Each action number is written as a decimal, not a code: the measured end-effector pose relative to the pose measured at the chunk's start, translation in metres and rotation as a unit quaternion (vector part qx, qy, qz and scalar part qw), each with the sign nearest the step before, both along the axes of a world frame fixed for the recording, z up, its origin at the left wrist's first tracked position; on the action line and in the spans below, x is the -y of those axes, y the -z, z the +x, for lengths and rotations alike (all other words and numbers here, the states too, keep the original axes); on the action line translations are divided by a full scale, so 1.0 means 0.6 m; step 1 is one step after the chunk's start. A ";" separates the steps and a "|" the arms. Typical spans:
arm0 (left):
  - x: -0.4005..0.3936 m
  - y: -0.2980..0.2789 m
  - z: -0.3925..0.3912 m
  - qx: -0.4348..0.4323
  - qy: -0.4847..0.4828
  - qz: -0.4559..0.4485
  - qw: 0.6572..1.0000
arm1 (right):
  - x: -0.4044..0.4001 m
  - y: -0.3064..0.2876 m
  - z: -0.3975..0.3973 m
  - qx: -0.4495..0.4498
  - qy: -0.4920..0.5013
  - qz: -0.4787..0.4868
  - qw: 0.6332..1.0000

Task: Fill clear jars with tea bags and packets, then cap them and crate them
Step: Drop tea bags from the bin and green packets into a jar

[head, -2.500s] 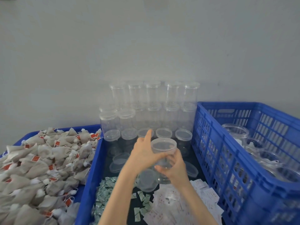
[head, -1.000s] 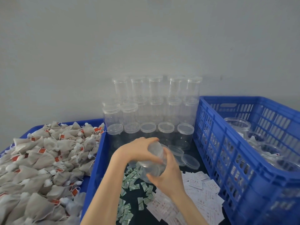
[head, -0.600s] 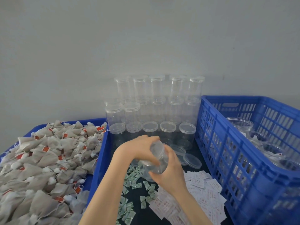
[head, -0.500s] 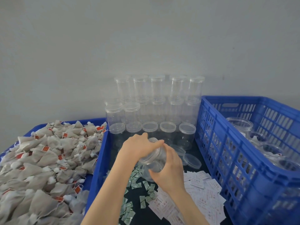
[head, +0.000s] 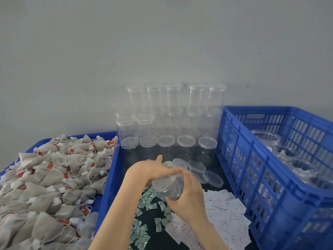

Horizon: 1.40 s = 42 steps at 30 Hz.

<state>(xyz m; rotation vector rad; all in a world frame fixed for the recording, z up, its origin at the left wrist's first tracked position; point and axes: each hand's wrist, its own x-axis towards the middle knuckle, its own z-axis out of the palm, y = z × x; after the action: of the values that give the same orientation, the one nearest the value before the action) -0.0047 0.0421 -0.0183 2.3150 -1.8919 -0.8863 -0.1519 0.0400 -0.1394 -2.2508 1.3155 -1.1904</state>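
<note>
Partly hidden: jar (head: 170,186) behind left hand (head: 149,171).

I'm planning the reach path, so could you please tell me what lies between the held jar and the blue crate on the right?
In the head view, loose clear lids and white packets lie on the dark surface between the jar and the crate.

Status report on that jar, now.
Left hand grips the lid end of the tilted clear jar, right hand holds its body. Jar looks empty. Loose lids lie just behind; nothing blocking.
</note>
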 end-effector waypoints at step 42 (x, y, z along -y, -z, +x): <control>0.157 0.190 0.046 0.163 -0.116 -0.025 0.979 | 0.012 0.048 -0.023 0.257 -0.060 0.205 0.943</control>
<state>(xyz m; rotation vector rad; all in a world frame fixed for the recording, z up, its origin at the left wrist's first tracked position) 0.0228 -0.0521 -0.1324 2.7134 -1.6625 -0.4530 -0.1654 0.0330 -0.1682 -1.5626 1.0751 -1.2139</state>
